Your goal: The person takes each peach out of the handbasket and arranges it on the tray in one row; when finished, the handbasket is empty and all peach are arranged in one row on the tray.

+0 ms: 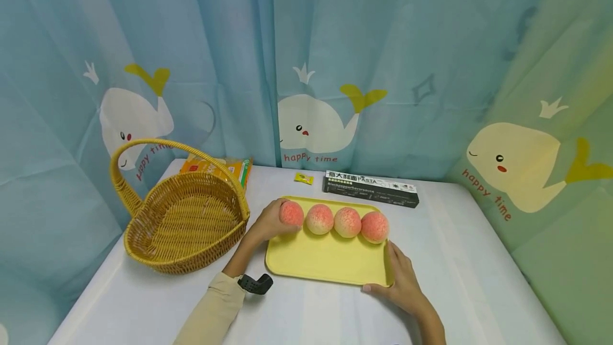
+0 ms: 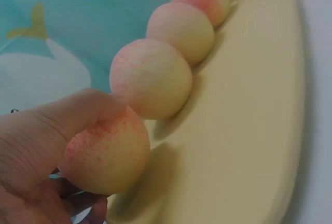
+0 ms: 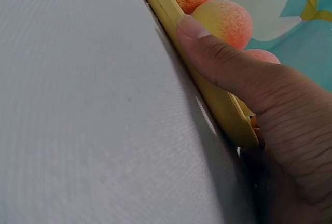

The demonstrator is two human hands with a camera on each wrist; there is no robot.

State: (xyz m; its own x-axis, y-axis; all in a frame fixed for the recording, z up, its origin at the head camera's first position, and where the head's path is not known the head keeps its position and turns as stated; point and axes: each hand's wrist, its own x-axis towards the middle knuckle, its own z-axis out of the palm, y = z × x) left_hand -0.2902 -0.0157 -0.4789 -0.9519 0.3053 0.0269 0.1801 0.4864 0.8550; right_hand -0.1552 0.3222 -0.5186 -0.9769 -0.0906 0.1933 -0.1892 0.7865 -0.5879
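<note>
A yellow tray (image 1: 325,260) lies on the table with pink-and-cream peaches in a row along its far side. My left hand (image 1: 271,222) grips the leftmost peach (image 2: 111,154), thumb over its top and fingers beneath, at the tray's left end. To its right sit three more: one peach (image 1: 320,219) close by, a middle peach (image 1: 347,222) and an end peach (image 1: 375,227) at the right rim. My right hand (image 1: 401,280) holds the tray's near right corner, its thumb (image 3: 193,27) against the front rim and the fingers along the right side, partly hidden in the right wrist view.
A woven basket (image 1: 187,265) with a tall handle stands left of the tray. Behind it lies an orange packet (image 1: 230,166). Beyond the tray are a small yellow wrapped item (image 1: 304,178) and a black-and-white pasta box (image 1: 371,189). Whale-printed curtains (image 1: 421,68) surround the white table (image 1: 469,281).
</note>
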